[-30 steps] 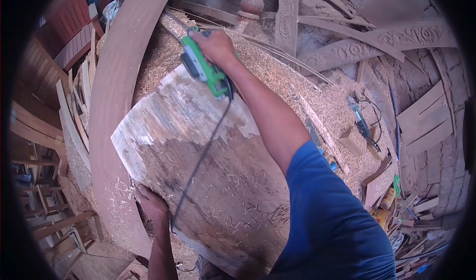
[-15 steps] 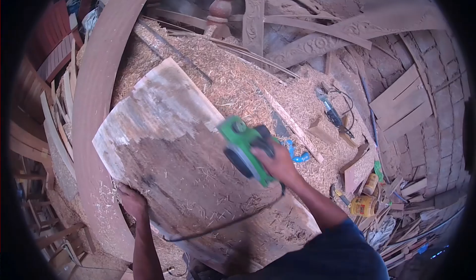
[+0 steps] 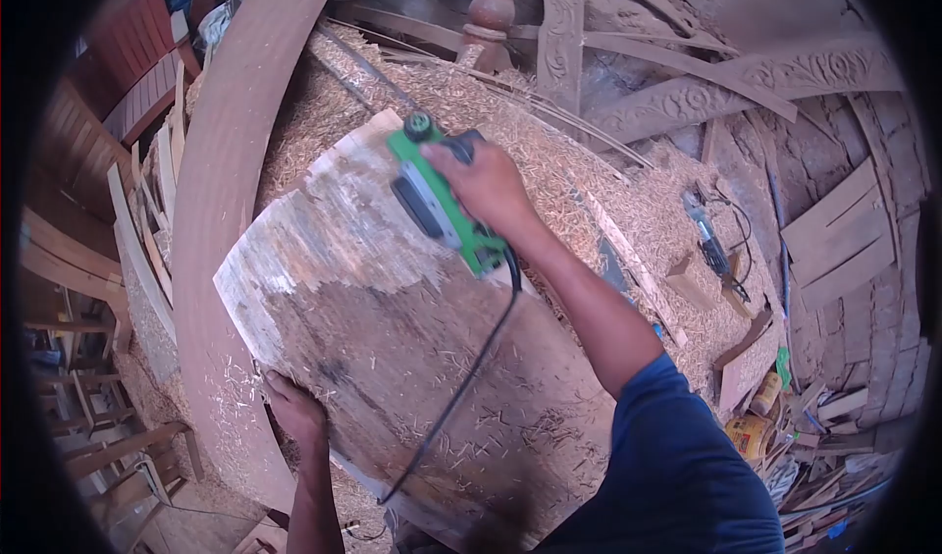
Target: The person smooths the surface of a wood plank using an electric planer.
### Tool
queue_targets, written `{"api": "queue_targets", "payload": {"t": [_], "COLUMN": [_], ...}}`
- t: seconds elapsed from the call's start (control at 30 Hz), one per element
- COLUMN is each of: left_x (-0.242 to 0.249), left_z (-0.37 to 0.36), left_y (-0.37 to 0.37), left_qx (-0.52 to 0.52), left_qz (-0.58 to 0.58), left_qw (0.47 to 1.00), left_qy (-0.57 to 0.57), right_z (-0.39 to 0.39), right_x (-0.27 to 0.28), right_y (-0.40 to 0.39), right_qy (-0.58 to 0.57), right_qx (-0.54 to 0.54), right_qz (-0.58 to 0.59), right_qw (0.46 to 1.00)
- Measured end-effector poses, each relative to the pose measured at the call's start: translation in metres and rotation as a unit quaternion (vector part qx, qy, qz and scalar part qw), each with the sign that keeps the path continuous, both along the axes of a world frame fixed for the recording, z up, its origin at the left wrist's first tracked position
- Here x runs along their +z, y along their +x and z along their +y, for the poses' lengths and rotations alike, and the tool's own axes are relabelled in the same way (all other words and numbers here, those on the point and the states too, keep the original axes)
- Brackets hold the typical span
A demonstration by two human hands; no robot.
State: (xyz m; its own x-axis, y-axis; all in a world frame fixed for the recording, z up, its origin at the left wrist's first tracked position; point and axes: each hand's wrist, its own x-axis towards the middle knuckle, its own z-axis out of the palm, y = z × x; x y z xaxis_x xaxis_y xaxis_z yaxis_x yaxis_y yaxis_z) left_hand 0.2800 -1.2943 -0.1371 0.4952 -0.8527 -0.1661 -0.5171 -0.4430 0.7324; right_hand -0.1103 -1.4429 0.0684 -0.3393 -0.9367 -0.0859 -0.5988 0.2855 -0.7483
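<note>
Planer farther up board.

At the centre of the frame the right hand grips a green electric planer that sits on the pale far end of a wide wooden board. Its black cord trails down across the darker near part. At lower left the left hand clasps the board's edge, beside a curved wooden beam. Wood shavings cover the bench behind, and a second power tool lies at right.
</note>
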Motion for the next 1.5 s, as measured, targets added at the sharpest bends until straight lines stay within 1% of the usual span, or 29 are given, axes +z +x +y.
{"api": "queue_targets", "payload": {"t": [0.17, 0.27, 0.37, 0.4, 0.47, 0.53, 0.57, 0.6, 0.67, 0.7, 0.73, 0.8, 0.9, 1.0, 1.07, 1.17, 1.3, 1.37, 1.47, 1.5], "left_x": [0.022, 0.013, 0.038, 0.037, 0.024, 0.023, 0.021, 0.016, 0.021, 0.023, 0.022, 0.017, 0.012, 0.011, 0.008, 0.031, 0.013, 0.006, 0.030, 0.023], "left_z": [0.000, 0.000, -0.001, 0.001, 0.001, 0.002, 0.001, 0.002, 0.000, 0.000, 0.000, -0.002, 0.002, 0.001, 0.001, 0.000, 0.000, 0.000, -0.001, 0.000], "left_y": [-0.013, -0.007, -0.016, -0.013, -0.011, -0.012, -0.011, -0.009, -0.012, -0.013, -0.013, -0.012, -0.009, -0.006, -0.005, -0.013, -0.010, -0.006, -0.014, -0.013], "left_qx": [0.016, 0.004, 0.014, 0.009, -0.001, 0.003, 0.004, 0.005, 0.013, 0.017, 0.015, 0.015, 0.007, 0.002, -0.001, 0.006, 0.014, 0.005, 0.012, 0.012], "left_qz": [0.007, 0.004, 0.033, 0.018, -0.004, -0.004, -0.006, -0.010, -0.007, -0.007, -0.002, -0.014, -0.031, -0.024, -0.014, -0.002, -0.014, -0.016, 0.015, 0.013], "left_qw": [1.000, 1.000, 0.998, 0.999, 1.000, 1.000, 1.000, 1.000, 1.000, 1.000, 1.000, 1.000, 0.999, 1.000, 1.000, 0.999, 1.000, 1.000, 1.000, 1.000], "left_qy": [-0.003, -0.010, 0.058, 0.042, 0.012, 0.003, 0.000, 0.000, 0.006, 0.012, 0.006, -0.003, 0.008, 0.009, 0.001, 0.039, -0.001, -0.019, 0.024, 0.015], "right_z": [-0.102, -0.160, -0.176, -0.170, -0.149, -0.090, -0.053, -0.001, 0.100, 0.144, 0.188, 0.216, 0.220, 0.155, 0.113, 0.058, -0.014, -0.044, -0.078, -0.087], "right_x": [0.004, -0.007, 0.000, 0.001, -0.002, -0.002, -0.011, -0.006, 0.000, -0.017, -0.015, -0.009, -0.012, -0.014, 0.000, -0.004, -0.006, -0.004, -0.004, -0.002], "right_y": [0.019, 0.022, 0.035, 0.035, 0.029, 0.018, 0.010, 0.008, 0.003, -0.010, -0.014, -0.018, -0.018, -0.011, -0.002, 0.003, 0.014, 0.020, 0.026, 0.028], "right_qy": [-0.026, -0.051, -0.063, -0.063, -0.060, -0.040, -0.041, -0.021, -0.014, -0.043, -0.017, 0.026, 0.049, 0.018, 0.027, -0.004, -0.017, -0.003, -0.036, -0.032], "right_qx": [0.019, 0.038, 0.011, 0.019, 0.032, 0.036, 0.027, 0.026, 0.011, 0.021, 0.006, -0.025, -0.067, -0.044, -0.023, -0.001, 0.008, 0.005, 0.015, 0.015], "right_qz": [-0.019, 0.004, -0.033, -0.038, -0.038, -0.003, 0.039, 0.010, 0.039, 0.077, 0.062, 0.034, 0.024, 0.040, 0.024, 0.012, -0.002, -0.024, -0.019, -0.016], "right_qw": [0.999, 0.998, 0.997, 0.997, 0.997, 0.999, 0.998, 0.999, 0.999, 0.996, 0.998, 0.999, 0.996, 0.998, 0.999, 1.000, 1.000, 1.000, 0.999, 0.999]}}
